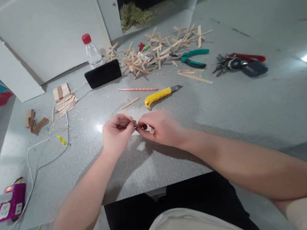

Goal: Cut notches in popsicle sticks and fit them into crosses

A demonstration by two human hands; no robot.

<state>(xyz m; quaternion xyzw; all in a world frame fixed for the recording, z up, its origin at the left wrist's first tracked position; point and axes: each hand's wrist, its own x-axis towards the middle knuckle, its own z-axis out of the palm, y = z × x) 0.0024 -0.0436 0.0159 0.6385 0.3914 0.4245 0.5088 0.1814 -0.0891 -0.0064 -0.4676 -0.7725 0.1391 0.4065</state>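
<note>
My left hand [117,134] and my right hand [160,126] meet over the front middle of the table, fingertips pinched close together. Between them is a wooden craft stick [128,116], its pale end showing above my left fingers. Another light wooden end [152,130] pokes out below my right fingers; whether it belongs to the same stick I cannot tell. My fingers hide where the pieces meet. Just beyond my hands lie a yellow utility knife [158,96] with its blade out, a single loose craft stick [129,103] and a pink patterned pencil [138,89].
Crossed-stick assemblies [157,53] heap up at the back, beside green-handled pliers [195,58]. A phone [103,74] leans against a red-capped bottle [92,52]. Stacked sticks [64,101] and a white cable [47,139] lie left; keys [230,63] lie right.
</note>
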